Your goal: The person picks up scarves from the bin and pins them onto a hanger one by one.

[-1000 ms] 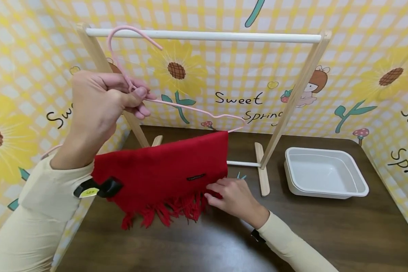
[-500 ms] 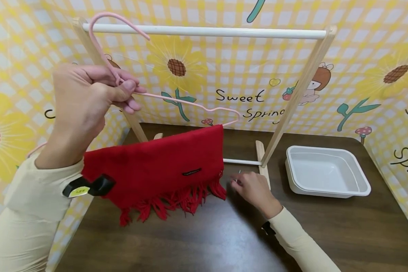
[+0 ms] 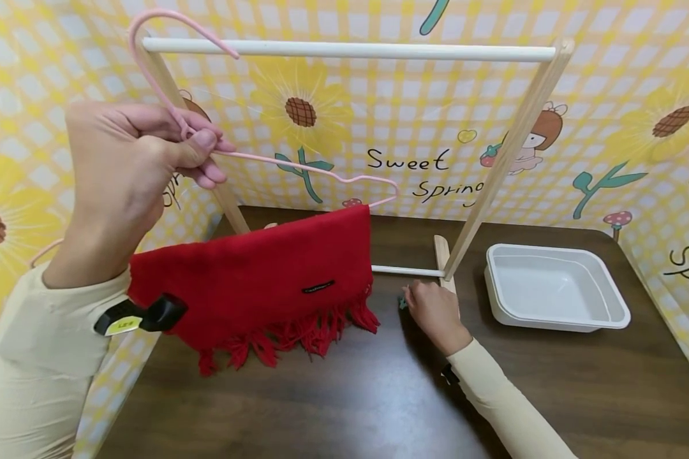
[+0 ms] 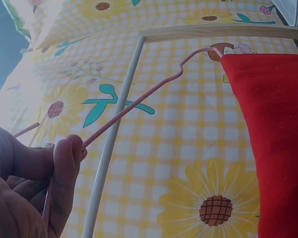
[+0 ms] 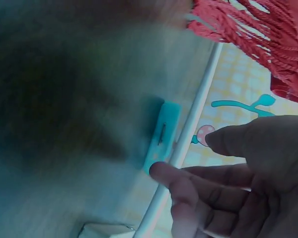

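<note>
My left hand [image 3: 132, 153] pinches a pink clothes hanger [image 3: 275, 160] at the neck below its hook. Folded over the hanger is a red scarf [image 3: 252, 274] with a fringed lower edge and a small dark label. On the tabletop lies a teal clothespin [image 5: 164, 136] with a metal spring, right of the scarf. My right hand [image 3: 434, 315] is beside it; in the right wrist view the thumb stands apart from the index finger, whose tip is at the clothespin's lower end. Whether that tip touches it, I cannot tell.
A wooden rack [image 3: 508, 150] with a white top bar [image 3: 344, 50] and a white lower bar [image 3: 407, 271] stands behind the scarf. To its right sits a white plastic basin [image 3: 557, 322] on the brown table [image 3: 344, 408]. A patterned cloth backdrop surrounds the table.
My left hand has carried the hanger and scarf left and slightly up. The right hand has left the scarf's fringe and moved right to the clothespin.
</note>
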Demonstrator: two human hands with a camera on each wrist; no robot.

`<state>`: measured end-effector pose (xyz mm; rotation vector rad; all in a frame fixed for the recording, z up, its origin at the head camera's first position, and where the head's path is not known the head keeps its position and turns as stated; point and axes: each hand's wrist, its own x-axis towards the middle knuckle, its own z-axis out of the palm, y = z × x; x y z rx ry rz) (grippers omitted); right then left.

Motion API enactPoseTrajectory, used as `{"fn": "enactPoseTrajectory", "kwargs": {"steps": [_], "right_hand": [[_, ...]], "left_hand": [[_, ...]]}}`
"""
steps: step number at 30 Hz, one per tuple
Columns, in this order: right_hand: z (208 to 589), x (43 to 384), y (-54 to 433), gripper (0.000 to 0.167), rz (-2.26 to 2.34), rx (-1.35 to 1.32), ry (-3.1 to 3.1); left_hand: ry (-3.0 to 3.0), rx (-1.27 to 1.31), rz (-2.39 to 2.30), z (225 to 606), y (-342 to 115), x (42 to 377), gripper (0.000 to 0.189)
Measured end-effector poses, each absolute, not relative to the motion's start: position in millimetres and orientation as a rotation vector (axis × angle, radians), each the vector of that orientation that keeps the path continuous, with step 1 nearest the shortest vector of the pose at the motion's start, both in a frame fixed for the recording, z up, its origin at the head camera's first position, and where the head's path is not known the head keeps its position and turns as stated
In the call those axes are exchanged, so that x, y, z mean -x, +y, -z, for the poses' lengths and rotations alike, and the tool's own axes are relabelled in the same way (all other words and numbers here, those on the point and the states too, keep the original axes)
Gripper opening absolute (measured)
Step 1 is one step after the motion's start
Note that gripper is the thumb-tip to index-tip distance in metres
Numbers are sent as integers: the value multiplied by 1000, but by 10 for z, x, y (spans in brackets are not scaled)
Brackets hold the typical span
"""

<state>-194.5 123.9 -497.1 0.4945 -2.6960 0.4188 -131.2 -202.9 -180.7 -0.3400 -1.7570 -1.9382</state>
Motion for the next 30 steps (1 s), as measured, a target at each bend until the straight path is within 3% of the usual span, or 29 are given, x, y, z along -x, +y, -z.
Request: {"fn": "enactPoseTrajectory", "kwargs": {"steps": [8,13,30], "right_hand": [[5053,1999,1128,41,-350,-279,-2835],[5088,2029,1066,43,-267,-280,-2746],[5096,1939,1045,21,-265,-442,-2787]], "left_hand": [[-1761,362,1916,1808,-2032,1320,13],[-1772,361,1920,1819,-2033,1317,12],[-1844,330,1905,1853,-1999,1304,10]]}}
